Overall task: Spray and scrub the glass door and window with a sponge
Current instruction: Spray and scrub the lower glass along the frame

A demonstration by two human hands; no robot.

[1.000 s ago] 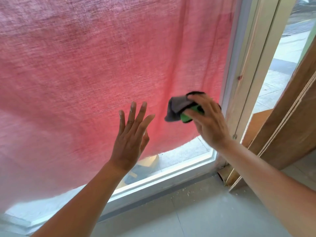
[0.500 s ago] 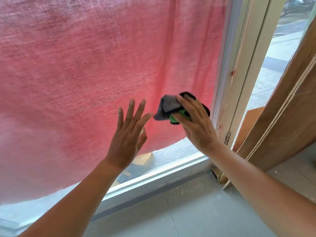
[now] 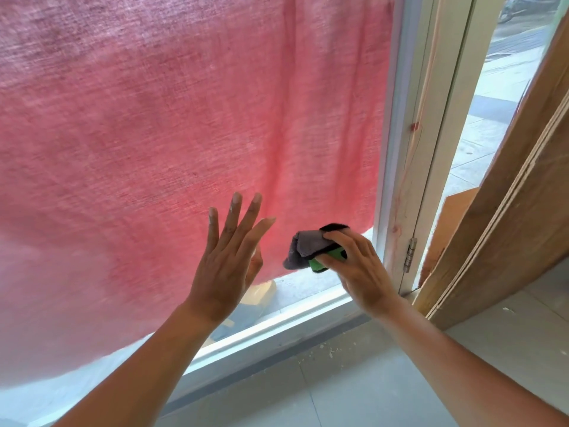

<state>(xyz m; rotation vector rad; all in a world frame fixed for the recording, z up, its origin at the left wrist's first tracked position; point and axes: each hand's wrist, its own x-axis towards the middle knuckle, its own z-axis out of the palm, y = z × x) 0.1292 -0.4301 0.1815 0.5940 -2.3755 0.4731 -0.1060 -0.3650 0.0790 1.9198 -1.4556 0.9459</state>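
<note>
We take the white window frame (image 3: pixel 397 149) as our landmark, the upright post that runs down the right side of the pane. Left of it a pink curtain (image 3: pixel 184 134) covers nearly all of the window glass (image 3: pixel 308 285), which shows bare only in a strip below the curtain's hem, just above the frame's bottom rail.

Our right hand (image 3: pixel 360 272) is close to the left of the post, low down near the curtain's hem. Its fingers are curled round a green sponge (image 3: pixel 318 264) bundled with a grey cloth (image 3: pixel 303 245), and the bundle sits against the pane. The cloth sticks out on the side away from the post.

Our left hand (image 3: pixel 224 266) is further left of the post, beyond the sponge and apart from it. It is released, fingers straight and slightly spread, pointing up, the palm turned toward the pane. We cannot tell whether the palm touches the glass.

On the post's right side a small metal hinge (image 3: pixel 411 254) sits at about the height of the sponge. Further right a wooden door (image 3: pixel 508 226) stands ajar, with pavement visible in the gap. Below the frame lies a grey floor (image 3: pixel 369 396) with pale specks near the rail.
</note>
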